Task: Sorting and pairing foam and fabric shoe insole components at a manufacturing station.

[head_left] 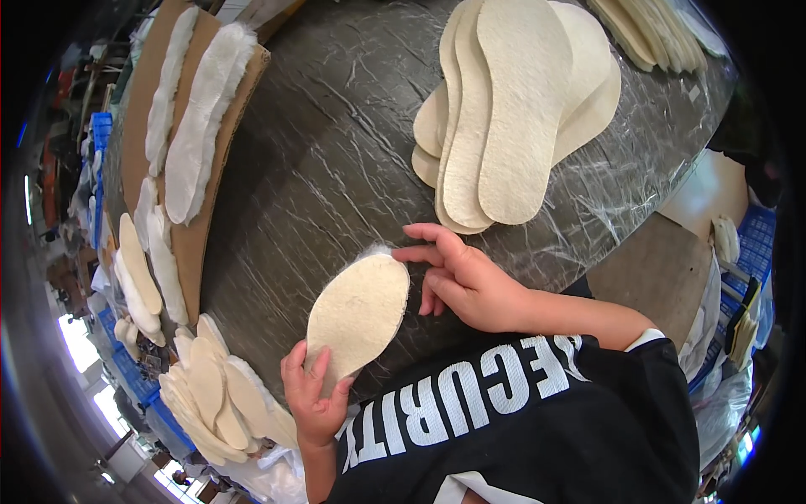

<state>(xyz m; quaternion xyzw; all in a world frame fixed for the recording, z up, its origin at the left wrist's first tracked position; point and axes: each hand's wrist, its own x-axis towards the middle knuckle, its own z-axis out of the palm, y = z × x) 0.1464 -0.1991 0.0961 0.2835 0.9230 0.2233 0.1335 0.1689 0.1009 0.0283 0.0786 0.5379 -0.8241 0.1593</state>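
Observation:
Just in front of my body I hold up a cream felt insole [357, 307] with white fluff showing along its far edge. My left hand [316, 388] grips its near end, fingers and thumb closed on it. At the far right edge of the insole, my right hand [466, 281] has its fingers apart; the fingertips are beside the fluffy edge, and I cannot tell whether they touch it. Beyond my right hand lies a fanned pile of cream felt insoles [525, 109] on the dark, plastic-covered table [327, 126].
On the left, a cardboard sheet [220, 181] bears fluffy white insoles [208, 118]. A heap of cream insoles [214, 395] sits at the lower left. More stacked insoles [646, 34] lie at the far right. Blue crates [751, 244] stand beyond the table's right edge.

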